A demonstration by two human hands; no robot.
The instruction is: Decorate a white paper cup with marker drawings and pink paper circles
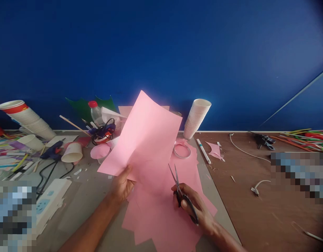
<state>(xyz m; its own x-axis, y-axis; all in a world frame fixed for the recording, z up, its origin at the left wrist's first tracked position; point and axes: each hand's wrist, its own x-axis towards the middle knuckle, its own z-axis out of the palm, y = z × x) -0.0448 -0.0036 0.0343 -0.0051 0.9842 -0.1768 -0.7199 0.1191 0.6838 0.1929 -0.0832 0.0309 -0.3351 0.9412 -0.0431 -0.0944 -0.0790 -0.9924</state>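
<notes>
**A:** What takes up the most room from where you stand?

**B:** A deep blue wall (161, 52) rises behind a counter (77, 217), with a brown wood top (258, 217) running off to the right.

**A:** Anything blocking the view?

**B:** A raised pink paper sheet (140, 140) hides the middle of the counter, and a spread of pink paper (161, 220) lies below it.

**A:** Count the rest for me.

**B:** There's one tipped stack of paper cups (27, 119) on the left and one leaning stack of white cups (196, 119) behind the sheet. I also see one glue gun (52, 150), one plastic bottle (95, 113) with a red cap, one power strip (49, 199), one tape roll (181, 150) and one marker (203, 151).

**A:** And the hands?

**B:** The left hand (121, 185) has its fingers (127, 173) clamped on the sheet's lower edge, so the sheet rises above them. The right hand (191, 206) has its fingers (182, 190) closed around the black-handled scissors (186, 199). The blades are slightly apart, their tips over the sheet, but I can't tell if they touch it.
</notes>
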